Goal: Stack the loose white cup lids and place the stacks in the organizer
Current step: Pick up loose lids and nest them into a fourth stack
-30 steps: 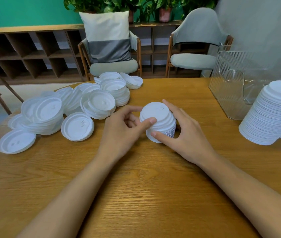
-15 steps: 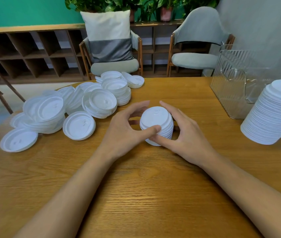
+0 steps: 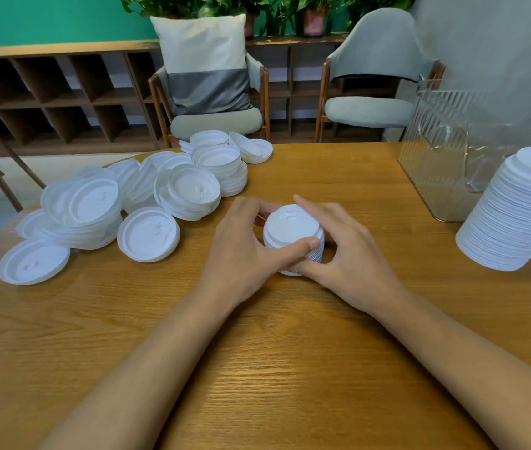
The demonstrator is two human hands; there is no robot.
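A short stack of white cup lids (image 3: pixel 291 227) stands on the wooden table (image 3: pixel 257 368) at its middle. My left hand (image 3: pixel 241 251) grips the stack from the left, thumb across its near side. My right hand (image 3: pixel 345 251) holds it from the right, fingers curved around the far side. Loose white lids (image 3: pixel 147 203) lie in a heap at the left, some singly, some in low piles. A clear ribbed organizer (image 3: pixel 446 151) stands at the back right.
A tall leaning stack of white lids (image 3: pixel 517 209) sits at the right edge, in front of the organizer. Two chairs (image 3: pixel 374 92), one with a cushion, and a wooden shelf unit (image 3: pixel 46 95) stand beyond the table's far edge.
The stack between my hands has been squeezed lower and straighter. My left thumb has slid further across its near side, and both hands closed in around it.
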